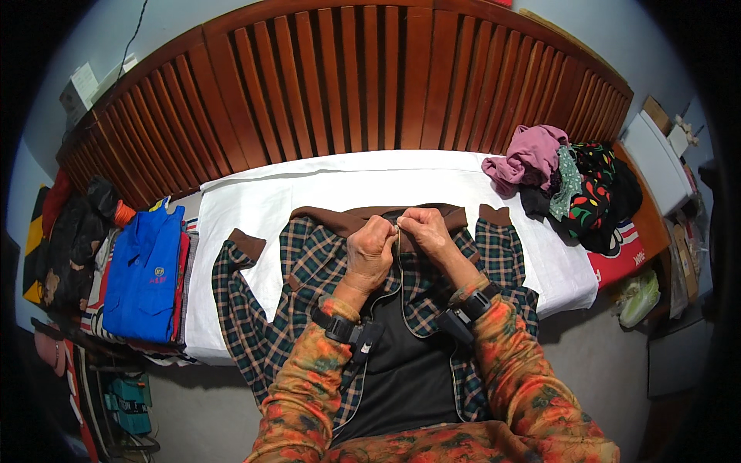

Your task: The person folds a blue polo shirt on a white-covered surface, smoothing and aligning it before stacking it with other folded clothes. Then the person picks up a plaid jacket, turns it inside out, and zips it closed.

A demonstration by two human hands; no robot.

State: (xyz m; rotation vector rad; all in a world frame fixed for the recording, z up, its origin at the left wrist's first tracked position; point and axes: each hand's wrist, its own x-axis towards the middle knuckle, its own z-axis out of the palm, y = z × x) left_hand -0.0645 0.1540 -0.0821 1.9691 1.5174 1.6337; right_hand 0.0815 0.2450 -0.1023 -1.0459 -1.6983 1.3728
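Note:
A green plaid jacket with brown ribbed trim lies spread before me, its hem band at the far side. Down its middle runs an open front with a pale zipper, and the dark lining shows between the two halves. My left hand pinches the zipper's edge near the hem. Beside it, almost touching, my right hand pinches the other side of the zipper end. The fingers hide the zipper's end parts. Brown cuffs finish the left sleeve and the right sleeve.
White cloth covers the bench under the jacket, against a slatted wooden backrest. Folded clothes topped by a blue shirt lie left. A loose clothes heap sits right, above a leafy cabbage. A teal box stands lower left.

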